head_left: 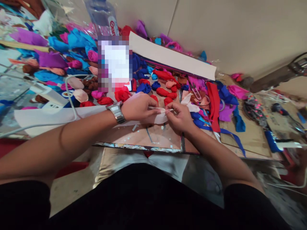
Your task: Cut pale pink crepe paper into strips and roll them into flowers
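Observation:
In the head view my left hand [137, 107], with a watch [117, 112] on its wrist, is closed in a pinch. Opposite it, my right hand [179, 117] pinches too, with the fingertips of both hands nearly meeting. Between them runs a thin, pale strip [162, 110], gripped from both sides; its material is too small to make out. Beneath the hands a white sheet [48, 118] lies along the table's front part. Small red cloth bundles [122, 94] sit just behind my left hand.
Blue, purple and pink cloth pieces [81, 38] heap up at the left, near a large plastic bottle [103, 19]. A long white board [172, 57] leans at the back. Scissors [196, 92] and a red cloth strip [213, 107] lie right of my hands. A white cable [72, 102] crosses the left side.

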`<state>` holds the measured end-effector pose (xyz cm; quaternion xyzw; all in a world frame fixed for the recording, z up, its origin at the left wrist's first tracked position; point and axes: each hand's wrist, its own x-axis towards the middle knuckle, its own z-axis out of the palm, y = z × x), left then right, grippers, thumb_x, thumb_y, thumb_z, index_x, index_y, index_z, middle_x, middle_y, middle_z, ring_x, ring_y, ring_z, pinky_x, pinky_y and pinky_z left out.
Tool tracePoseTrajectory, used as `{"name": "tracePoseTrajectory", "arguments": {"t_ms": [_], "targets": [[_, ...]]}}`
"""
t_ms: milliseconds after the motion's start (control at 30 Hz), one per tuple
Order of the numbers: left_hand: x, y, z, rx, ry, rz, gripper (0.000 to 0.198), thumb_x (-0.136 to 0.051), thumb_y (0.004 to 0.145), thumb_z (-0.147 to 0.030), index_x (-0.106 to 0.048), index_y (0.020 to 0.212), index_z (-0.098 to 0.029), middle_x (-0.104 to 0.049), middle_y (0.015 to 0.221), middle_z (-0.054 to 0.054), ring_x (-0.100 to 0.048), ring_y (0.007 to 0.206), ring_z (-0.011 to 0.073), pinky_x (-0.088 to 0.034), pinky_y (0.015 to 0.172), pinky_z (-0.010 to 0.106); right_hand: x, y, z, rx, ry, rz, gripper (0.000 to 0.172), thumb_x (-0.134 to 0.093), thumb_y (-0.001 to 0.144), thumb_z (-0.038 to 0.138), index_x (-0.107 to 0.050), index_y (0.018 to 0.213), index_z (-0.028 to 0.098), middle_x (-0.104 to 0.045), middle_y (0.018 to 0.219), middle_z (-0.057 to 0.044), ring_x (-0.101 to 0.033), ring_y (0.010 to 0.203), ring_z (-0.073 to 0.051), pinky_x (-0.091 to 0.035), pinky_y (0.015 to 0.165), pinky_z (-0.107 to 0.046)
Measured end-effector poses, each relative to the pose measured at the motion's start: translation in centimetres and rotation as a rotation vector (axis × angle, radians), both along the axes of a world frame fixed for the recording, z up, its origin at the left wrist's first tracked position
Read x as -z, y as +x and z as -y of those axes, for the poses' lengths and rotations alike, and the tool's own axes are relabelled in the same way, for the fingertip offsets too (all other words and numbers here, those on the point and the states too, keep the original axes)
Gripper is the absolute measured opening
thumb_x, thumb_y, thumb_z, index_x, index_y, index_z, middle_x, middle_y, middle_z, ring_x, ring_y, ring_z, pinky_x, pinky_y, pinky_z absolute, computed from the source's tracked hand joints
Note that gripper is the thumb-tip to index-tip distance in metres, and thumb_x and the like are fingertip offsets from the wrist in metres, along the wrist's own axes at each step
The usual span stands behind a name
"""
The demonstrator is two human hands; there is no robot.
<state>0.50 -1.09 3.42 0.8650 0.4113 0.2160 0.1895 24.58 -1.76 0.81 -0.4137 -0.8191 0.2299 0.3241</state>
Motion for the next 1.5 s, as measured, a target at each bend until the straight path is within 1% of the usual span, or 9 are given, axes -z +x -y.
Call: {"name": "tracePoseTrajectory", "arguments": {"t_ms": [167, 333, 500, 600, 767, 967, 1100, 1267, 1500], "targets": [[0.2, 0.05, -0.05, 0.014, -0.024, -0.004, 0.053, -0.057, 0.096, -0.065, -0.08, 0.075, -0.023, -0.068, 0.061, 0.0, -0.047, 0.053, 0.0112, -0.03, 0.057, 0.029, -0.06, -0.22, 0.15, -0.045, 0.076, -0.007, 0.021, -0.069, 0.095, 0.044, -0.075, 0.094, 0.024, -0.077, 0.091, -0.005, -0.069, 0.087, -0.022, -0.051, 0.085, -0.039], [-0.07, -0.12, -0.29, 0.051, -0.033, -0.047, 0.04, -0.057, 0.095, -0.051, -0.079, 0.081, -0.02, -0.066, 0.064, 0.0, -0.05, 0.054, 0.0119, -0.031, 0.056, 0.029, 0.54, -0.07, 0.05, -0.002, 0.089, -0.038, 0.019, -0.072, 0.094, 0.041, -0.079, 0.094, 0.024, -0.077, 0.089, -0.004, -0.07, 0.084, -0.021, -0.053, 0.08, -0.037], [-0.08, -0.31, -0.54, 0.071, -0.011, -0.091, 0.029, -0.055, 0.09, -0.036, -0.077, 0.081, -0.02, -0.068, 0.066, 0.001, -0.052, 0.055, 0.0131, -0.034, 0.059, 0.03, 0.34, -0.06, 0.08, -0.007, 0.084, -0.057, 0.016, -0.075, 0.093, 0.039, -0.082, 0.1, 0.027, -0.079, 0.092, -0.004, -0.071, 0.086, -0.021, -0.055, 0.079, -0.036], [0.05, -0.21, -0.41, 0.037, -0.015, -0.118, 0.027, -0.054, 0.088, -0.03, -0.079, 0.086, -0.02, -0.072, 0.07, 0.001, -0.056, 0.06, 0.0144, -0.036, 0.062, 0.031, 0.23, -0.15, 0.02, -0.038, 0.101, -0.074, 0.014, -0.074, 0.094, 0.036, -0.083, 0.103, 0.028, -0.081, 0.092, -0.003, -0.071, 0.086, -0.021, -0.056, 0.081, -0.037], [0.05, -0.06, -0.19, -0.004, -0.019, -0.121, 0.032, -0.052, 0.086, -0.023, -0.081, 0.098, -0.02, -0.074, 0.078, 0.002, -0.059, 0.068, 0.0153, -0.039, 0.068, 0.031, 0.37, -0.19, -0.23, -0.071, 0.152, -0.078, 0.013, -0.072, 0.095, 0.03, -0.083, 0.1, 0.028, -0.081, 0.089, -0.003, -0.071, 0.083, -0.02, -0.055, 0.081, -0.037], [-0.15, -0.27, -0.31, 0.042, -0.051, -0.121, 0.032, -0.052, 0.085, -0.032, -0.078, 0.097, -0.019, -0.072, 0.077, 0.003, -0.06, 0.066, 0.0165, -0.038, 0.067, 0.03, 0.52, -0.13, -0.33, -0.101, 0.178, -0.087, 0.012, -0.071, 0.095, 0.029, -0.082, 0.099, 0.028, -0.079, 0.087, -0.003, -0.071, 0.081, -0.02, -0.054, 0.08, -0.038], [-0.06, -0.3, -0.31, 0.055, -0.051, -0.099, 0.038, -0.048, 0.095, -0.044, -0.077, 0.098, -0.019, -0.072, 0.079, 0.004, -0.06, 0.068, 0.0166, -0.037, 0.066, 0.03, 0.67, -0.11, -0.39, -0.126, 0.189, -0.102, 0.012, -0.071, 0.095, 0.026, -0.081, 0.101, 0.028, -0.08, 0.09, -0.003, -0.072, 0.084, -0.021, -0.054, 0.082, -0.039], [-0.07, -0.22, -0.23, 0.027, -0.06, -0.069, 0.032, -0.051, 0.095, -0.039, -0.076, 0.095, -0.019, -0.072, 0.079, 0.002, -0.057, 0.064, 0.0139, -0.037, 0.065, 0.028, 0.7, -0.15, -0.38, -0.104, 0.206, -0.095, 0.01, -0.072, 0.095, 0.027, -0.08, 0.101, 0.027, -0.08, 0.09, -0.003, -0.072, 0.083, -0.021, -0.055, 0.082, -0.039], [-0.17, -0.1, -0.13, 0.026, -0.058, -0.029, 0.032, -0.054, 0.096, -0.041, -0.077, 0.094, -0.019, -0.073, 0.078, 0.001, -0.057, 0.063, 0.0131, -0.037, 0.063, 0.027, 0.72, -0.08, -0.07, -0.029, 0.205, -0.048, 0.015, -0.073, 0.094, 0.035, -0.079, 0.106, 0.027, -0.081, 0.097, -0.004, -0.072, 0.088, -0.023, -0.057, 0.082, -0.04]]}}
